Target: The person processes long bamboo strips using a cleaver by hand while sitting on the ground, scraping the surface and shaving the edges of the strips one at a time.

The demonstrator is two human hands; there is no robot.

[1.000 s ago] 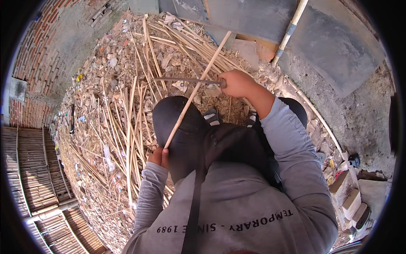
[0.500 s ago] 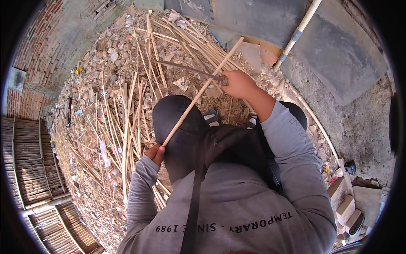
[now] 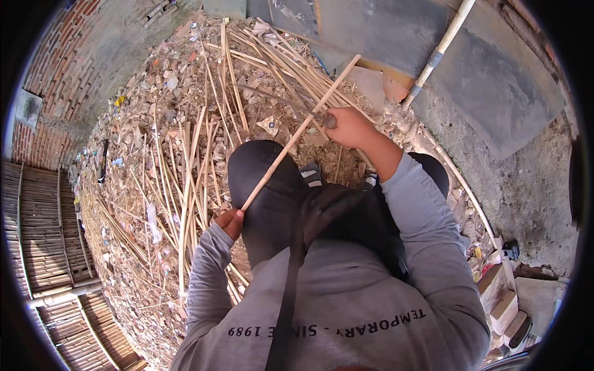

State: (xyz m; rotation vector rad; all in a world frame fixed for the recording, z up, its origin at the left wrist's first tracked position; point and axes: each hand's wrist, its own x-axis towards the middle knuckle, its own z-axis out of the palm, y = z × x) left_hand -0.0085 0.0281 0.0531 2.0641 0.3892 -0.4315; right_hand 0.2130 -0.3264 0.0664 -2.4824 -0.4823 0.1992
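My left hand grips the near end of a long pale bamboo stick that slants up and away across my left knee. My right hand is closed on the handle of a curved dark blade, held against the stick near its far half. The blade's tip points left over the heap. Both grey sleeves come in from the lower edge, and my dark-trousered knees lie beneath the stick.
A big heap of bamboo sticks and shavings covers the ground ahead and to the left. Woven bamboo panels lie at the far left. A pale pole leans on the grey wall at the right. Bricks sit at the lower right.
My right hand and the blade have shifted up and farther along the stick. My left hand has drawn slightly back and down with the stick's near end.
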